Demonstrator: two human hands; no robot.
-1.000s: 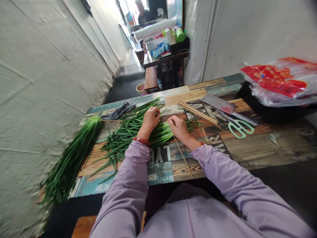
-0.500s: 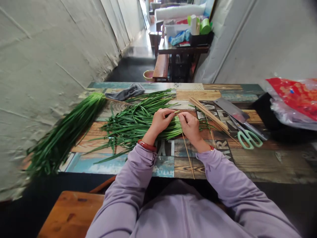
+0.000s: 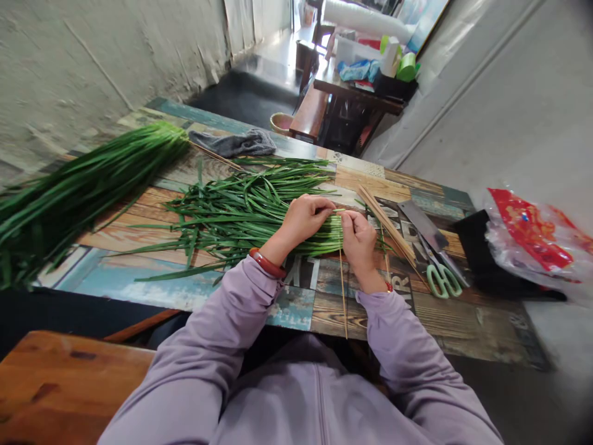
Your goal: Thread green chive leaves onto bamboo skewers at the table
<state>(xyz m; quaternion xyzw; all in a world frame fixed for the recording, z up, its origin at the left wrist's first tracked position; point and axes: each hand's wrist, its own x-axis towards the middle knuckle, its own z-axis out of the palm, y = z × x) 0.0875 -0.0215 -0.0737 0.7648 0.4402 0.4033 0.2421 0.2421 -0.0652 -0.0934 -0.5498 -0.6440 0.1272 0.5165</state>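
Observation:
My left hand, wearing a reddish-brown bangle, is closed in a pinch on a pale chive stem. My right hand pinches the same stem end from the other side; its thumb and forefinger almost touch the left fingertips. Below them lies a row of garlic chives, leaves pointing left and pale ends by my right hand. A thin bamboo skewer runs down from these pale ends, past the front table edge. Its upper end is hidden by the stems and fingers.
A big chive bunch lies at the left, near a grey cloth. Right of my hands are loose skewers, a cleaver and green-handled scissors. Beyond them sits a black container with a red plastic bag.
The view has tilted and turned, so the table now slants down to the right. Both hands keep their pinch at the chive ends, with little movement against the table.

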